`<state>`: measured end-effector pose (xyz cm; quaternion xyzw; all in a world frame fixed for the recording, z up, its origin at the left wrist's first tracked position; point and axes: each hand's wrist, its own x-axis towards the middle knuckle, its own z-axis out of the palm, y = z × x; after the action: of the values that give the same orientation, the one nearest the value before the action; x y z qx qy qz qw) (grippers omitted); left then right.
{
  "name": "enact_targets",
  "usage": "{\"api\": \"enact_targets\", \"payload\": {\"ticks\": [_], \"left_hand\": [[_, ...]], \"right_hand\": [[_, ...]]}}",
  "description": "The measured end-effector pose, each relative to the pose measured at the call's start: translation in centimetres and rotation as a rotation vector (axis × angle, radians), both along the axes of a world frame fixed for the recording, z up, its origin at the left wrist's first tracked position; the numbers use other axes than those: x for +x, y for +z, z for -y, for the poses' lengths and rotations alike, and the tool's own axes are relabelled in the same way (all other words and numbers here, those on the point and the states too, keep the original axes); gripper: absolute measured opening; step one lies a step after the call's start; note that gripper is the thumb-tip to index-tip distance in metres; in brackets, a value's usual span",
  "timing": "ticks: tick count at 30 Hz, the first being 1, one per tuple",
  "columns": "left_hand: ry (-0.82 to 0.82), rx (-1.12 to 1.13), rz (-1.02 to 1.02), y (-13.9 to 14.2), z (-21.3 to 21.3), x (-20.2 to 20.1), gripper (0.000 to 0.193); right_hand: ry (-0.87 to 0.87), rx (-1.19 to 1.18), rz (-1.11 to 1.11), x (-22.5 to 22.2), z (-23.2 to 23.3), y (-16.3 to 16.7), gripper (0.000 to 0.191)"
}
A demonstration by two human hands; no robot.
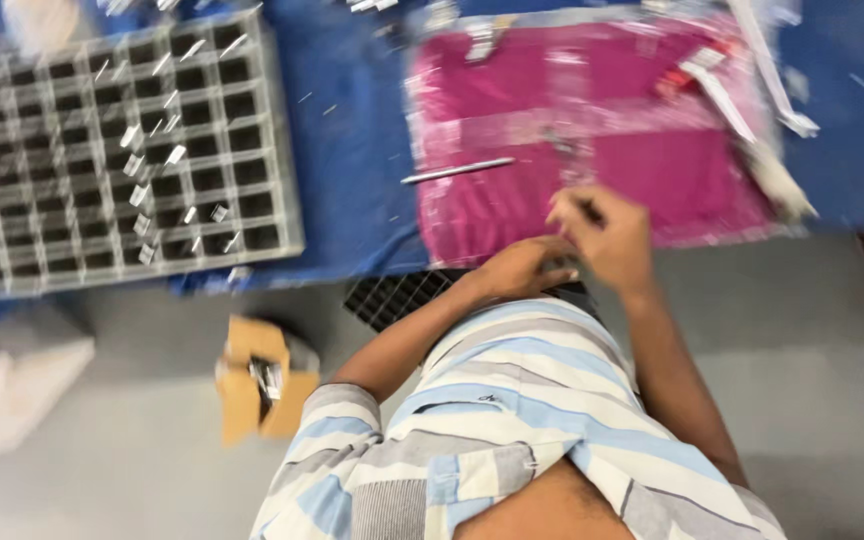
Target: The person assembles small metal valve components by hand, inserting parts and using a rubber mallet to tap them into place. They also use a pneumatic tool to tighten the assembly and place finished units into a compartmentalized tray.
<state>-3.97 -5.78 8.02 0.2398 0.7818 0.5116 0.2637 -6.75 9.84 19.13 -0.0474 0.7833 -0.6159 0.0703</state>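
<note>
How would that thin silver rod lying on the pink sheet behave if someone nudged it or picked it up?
The silver rod looks slim, straight and metallic, so it is probably stiff and light. If it is round, as it seems, a sideways nudge could roll it across the smooth pink sheet. Its narrow, shiny surface may be slippery to pinch.

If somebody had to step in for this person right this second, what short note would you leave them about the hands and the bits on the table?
Left hand: fingers curled at the near edge of the magenta sheet, close against the right hand.
Right hand: pinching something small and dark; blur hides what it is.
Thin metal rod lies loose on the sheet's left edge.
Grey grid tray, left on the blue cloth: a few cells hold small pale pieces, most look unfilled.
Dark grid tray sits under the left forearm.
Open cardboard box with small metal parts is on the floor.
</note>
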Motion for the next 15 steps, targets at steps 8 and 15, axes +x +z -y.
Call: {"api": "enact_targets", "payload": {"ticks": [8,15], "left_hand": [[0.74,-0.074,-0.107,4.6,8.1,4.6,0.029],[1.597,-0.283,-0.429,6.6,12.3,7.3,0.013]], "right_hand": [[0.62,0.262,-0.358,-17.1,12.2,-5.9,0.022],[0.613,0.288,-0.498,-27.9,12.7,-11.9,0.024]]}}
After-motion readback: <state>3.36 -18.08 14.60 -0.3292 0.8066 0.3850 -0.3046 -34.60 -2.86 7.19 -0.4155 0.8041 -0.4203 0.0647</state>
